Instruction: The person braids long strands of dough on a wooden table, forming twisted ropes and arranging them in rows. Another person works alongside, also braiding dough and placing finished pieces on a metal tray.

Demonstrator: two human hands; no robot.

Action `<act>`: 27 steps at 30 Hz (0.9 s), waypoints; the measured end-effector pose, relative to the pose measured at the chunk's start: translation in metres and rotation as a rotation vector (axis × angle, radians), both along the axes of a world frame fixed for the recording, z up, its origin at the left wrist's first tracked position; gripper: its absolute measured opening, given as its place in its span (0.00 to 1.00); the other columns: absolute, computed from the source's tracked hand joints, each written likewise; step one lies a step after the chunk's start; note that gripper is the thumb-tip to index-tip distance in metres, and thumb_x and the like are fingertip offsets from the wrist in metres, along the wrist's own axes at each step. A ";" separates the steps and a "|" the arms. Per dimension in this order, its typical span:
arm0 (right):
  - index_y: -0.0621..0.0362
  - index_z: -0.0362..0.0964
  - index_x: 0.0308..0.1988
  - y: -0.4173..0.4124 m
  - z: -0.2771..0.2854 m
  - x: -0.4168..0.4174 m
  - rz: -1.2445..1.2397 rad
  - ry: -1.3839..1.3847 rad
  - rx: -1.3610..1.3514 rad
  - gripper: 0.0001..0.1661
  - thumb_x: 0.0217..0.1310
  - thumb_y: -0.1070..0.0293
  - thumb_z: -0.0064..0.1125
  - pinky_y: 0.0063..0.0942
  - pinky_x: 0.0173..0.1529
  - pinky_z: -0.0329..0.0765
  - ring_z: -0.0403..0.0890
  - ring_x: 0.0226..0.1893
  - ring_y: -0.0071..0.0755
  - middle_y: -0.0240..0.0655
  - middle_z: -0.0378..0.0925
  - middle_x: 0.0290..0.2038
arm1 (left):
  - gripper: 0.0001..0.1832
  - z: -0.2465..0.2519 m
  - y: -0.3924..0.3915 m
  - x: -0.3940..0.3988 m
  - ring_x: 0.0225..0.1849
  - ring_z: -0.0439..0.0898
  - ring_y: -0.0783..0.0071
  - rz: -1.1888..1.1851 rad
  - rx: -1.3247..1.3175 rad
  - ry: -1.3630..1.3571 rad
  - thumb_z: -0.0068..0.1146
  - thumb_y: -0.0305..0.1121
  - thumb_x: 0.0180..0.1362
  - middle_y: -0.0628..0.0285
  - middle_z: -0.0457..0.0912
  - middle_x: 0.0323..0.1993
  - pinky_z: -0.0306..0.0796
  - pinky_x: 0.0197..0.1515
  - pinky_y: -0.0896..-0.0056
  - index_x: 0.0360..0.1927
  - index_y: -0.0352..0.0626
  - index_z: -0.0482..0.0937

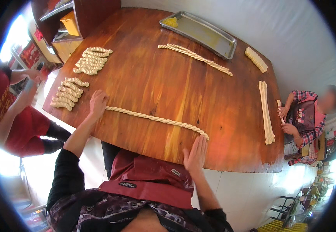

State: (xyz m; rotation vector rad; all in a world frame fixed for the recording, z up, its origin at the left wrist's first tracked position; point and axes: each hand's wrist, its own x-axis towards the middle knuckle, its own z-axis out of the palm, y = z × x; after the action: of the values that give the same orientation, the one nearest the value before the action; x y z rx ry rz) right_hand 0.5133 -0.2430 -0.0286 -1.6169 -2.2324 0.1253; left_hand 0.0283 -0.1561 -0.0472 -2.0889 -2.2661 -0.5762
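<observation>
A long twisted dough rope (153,117) lies across the near part of the wooden table (144,84). At its left end is my left hand (98,102), with bent fingers that cover the tip, so the contact there is hidden. My right hand (196,152) lies nearly flat at the other end, its fingers straight and its thumb held apart. Those fingertips touch the rope where it curves toward me. Farther off, two twisted ropes (197,58) rest side by side.
Short dough twists (91,61) and more twists (69,94) sit at the left. A metal tray (202,34) holds a yellow item (170,22). At the right are a dough piece (255,60), long dough strips (266,113) and a co-worker handling dough (280,111). Another person stands left.
</observation>
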 end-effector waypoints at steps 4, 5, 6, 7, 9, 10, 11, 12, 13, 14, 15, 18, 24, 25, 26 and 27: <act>0.66 0.51 0.65 0.108 -0.005 0.033 0.059 -0.171 0.085 0.35 0.64 0.59 0.47 0.47 0.70 0.46 0.48 0.69 0.55 0.50 0.49 0.68 | 0.31 -0.022 -0.031 0.028 0.70 0.52 0.51 0.020 0.120 0.252 0.53 0.34 0.56 0.45 0.57 0.67 0.46 0.70 0.54 0.62 0.30 0.61; 0.63 0.53 0.65 0.141 -0.007 0.039 0.096 -0.184 0.038 0.34 0.65 0.58 0.46 0.47 0.70 0.46 0.49 0.69 0.53 0.48 0.50 0.68 | 0.33 -0.013 -0.054 0.044 0.70 0.51 0.49 -0.017 -0.038 0.182 0.53 0.35 0.56 0.42 0.55 0.67 0.44 0.71 0.53 0.62 0.28 0.59; 0.60 0.55 0.65 0.174 -0.006 0.038 0.131 -0.194 0.002 0.33 0.65 0.57 0.45 0.47 0.70 0.47 0.49 0.69 0.51 0.45 0.51 0.68 | 0.35 0.000 -0.076 0.057 0.71 0.49 0.47 -0.054 -0.186 0.115 0.54 0.36 0.56 0.39 0.54 0.67 0.42 0.72 0.52 0.63 0.27 0.57; 0.59 0.56 0.64 0.207 -0.009 0.028 0.164 -0.197 0.047 0.32 0.66 0.56 0.45 0.47 0.69 0.49 0.51 0.68 0.51 0.46 0.53 0.67 | 0.35 0.001 -0.099 0.058 0.70 0.49 0.44 -0.123 -0.285 0.040 0.55 0.36 0.55 0.38 0.52 0.67 0.42 0.72 0.51 0.62 0.26 0.58; 0.58 0.58 0.63 0.260 -0.008 0.005 0.237 -0.211 0.134 0.31 0.67 0.53 0.44 0.46 0.68 0.53 0.56 0.66 0.52 0.48 0.57 0.65 | 0.29 0.010 -0.104 0.051 0.63 0.64 0.46 -0.255 -0.165 0.114 0.55 0.33 0.53 0.43 0.65 0.60 0.57 0.64 0.49 0.59 0.34 0.64; 0.59 0.61 0.60 0.275 -0.003 -0.001 0.197 -0.126 0.172 0.28 0.66 0.55 0.45 0.45 0.65 0.57 0.59 0.63 0.51 0.47 0.61 0.62 | 0.28 0.024 -0.084 0.046 0.59 0.67 0.47 -0.275 -0.194 0.168 0.54 0.32 0.53 0.46 0.69 0.58 0.60 0.61 0.49 0.58 0.37 0.66; 0.59 0.63 0.58 0.287 0.003 -0.005 0.157 -0.039 0.207 0.26 0.66 0.57 0.46 0.44 0.63 0.60 0.62 0.61 0.51 0.46 0.65 0.59 | 0.26 0.039 -0.061 0.041 0.56 0.71 0.47 -0.295 -0.225 0.223 0.54 0.31 0.52 0.48 0.73 0.55 0.64 0.58 0.49 0.57 0.39 0.67; 0.59 0.66 0.56 0.296 0.008 -0.018 0.139 0.058 0.237 0.24 0.65 0.58 0.46 0.43 0.60 0.64 0.65 0.58 0.51 0.46 0.69 0.55 | 0.25 0.041 -0.036 0.025 0.52 0.74 0.48 -0.076 -0.130 0.164 0.52 0.30 0.53 0.51 0.75 0.51 0.66 0.55 0.50 0.56 0.41 0.68; 0.60 0.67 0.53 0.292 0.009 -0.033 0.031 0.072 0.187 0.21 0.65 0.59 0.47 0.43 0.57 0.68 0.69 0.54 0.51 0.44 0.70 0.53 | 0.23 0.028 -0.018 -0.001 0.48 0.76 0.49 0.164 -0.033 0.110 0.51 0.28 0.53 0.55 0.78 0.47 0.68 0.52 0.51 0.55 0.43 0.69; 0.60 0.69 0.49 0.277 0.009 -0.043 -0.068 0.077 0.132 0.19 0.66 0.59 0.48 0.44 0.53 0.71 0.72 0.50 0.51 0.42 0.72 0.51 | 0.23 0.011 -0.015 -0.023 0.50 0.75 0.50 0.202 0.049 0.005 0.50 0.27 0.53 0.54 0.77 0.48 0.68 0.53 0.52 0.55 0.41 0.70; 0.60 0.70 0.45 0.257 0.008 -0.045 -0.027 0.159 0.075 0.15 0.66 0.62 0.46 0.44 0.49 0.73 0.73 0.47 0.51 0.44 0.73 0.45 | 0.22 -0.001 -0.013 -0.035 0.52 0.74 0.50 0.226 0.143 -0.107 0.49 0.26 0.52 0.53 0.77 0.48 0.67 0.53 0.53 0.54 0.40 0.71; 0.60 0.70 0.44 0.181 0.003 -0.016 0.146 -0.026 0.085 0.12 0.64 0.66 0.47 0.49 0.58 0.65 0.68 0.54 0.56 0.50 0.69 0.52 | 0.21 -0.016 -0.042 -0.007 0.57 0.70 0.53 0.021 0.273 0.082 0.48 0.25 0.50 0.50 0.75 0.51 0.64 0.55 0.59 0.51 0.36 0.72; 0.60 0.69 0.39 0.217 -0.006 -0.007 0.413 0.119 0.136 0.10 0.65 0.64 0.49 0.48 0.64 0.58 0.67 0.59 0.49 0.48 0.71 0.53 | 0.27 0.040 -0.004 0.018 0.62 0.65 0.54 0.175 -0.361 -0.060 0.50 0.31 0.54 0.47 0.68 0.59 0.54 0.67 0.59 0.58 0.31 0.65; 0.60 0.69 0.37 0.228 -0.005 -0.012 0.333 0.352 -0.062 0.10 0.65 0.64 0.49 0.47 0.60 0.62 0.70 0.55 0.48 0.47 0.73 0.49 | 0.28 0.031 -0.007 0.016 0.64 0.63 0.54 0.160 -0.166 0.021 0.50 0.34 0.55 0.47 0.66 0.61 0.53 0.68 0.59 0.59 0.31 0.64; 0.60 0.70 0.36 0.238 0.002 -0.013 0.243 0.578 -0.252 0.11 0.65 0.63 0.50 0.47 0.56 0.65 0.73 0.50 0.46 0.45 0.75 0.44 | 0.30 0.018 -0.003 0.016 0.66 0.61 0.55 0.141 0.036 0.098 0.50 0.36 0.56 0.47 0.65 0.62 0.52 0.68 0.59 0.60 0.30 0.63; 0.60 0.70 0.35 0.246 0.009 -0.015 0.141 0.806 -0.433 0.11 0.65 0.63 0.50 0.46 0.52 0.69 0.76 0.46 0.45 0.44 0.77 0.40 | 0.31 0.009 0.003 0.018 0.68 0.59 0.55 0.114 0.244 0.177 0.51 0.38 0.57 0.47 0.63 0.64 0.51 0.69 0.59 0.61 0.30 0.62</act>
State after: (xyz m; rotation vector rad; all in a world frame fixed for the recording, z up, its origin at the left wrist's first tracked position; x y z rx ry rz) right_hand 0.4984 0.0034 -0.0191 -1.2480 -1.7220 1.1432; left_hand 0.0466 -0.1533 -0.0382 -1.8082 -2.0839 -0.6018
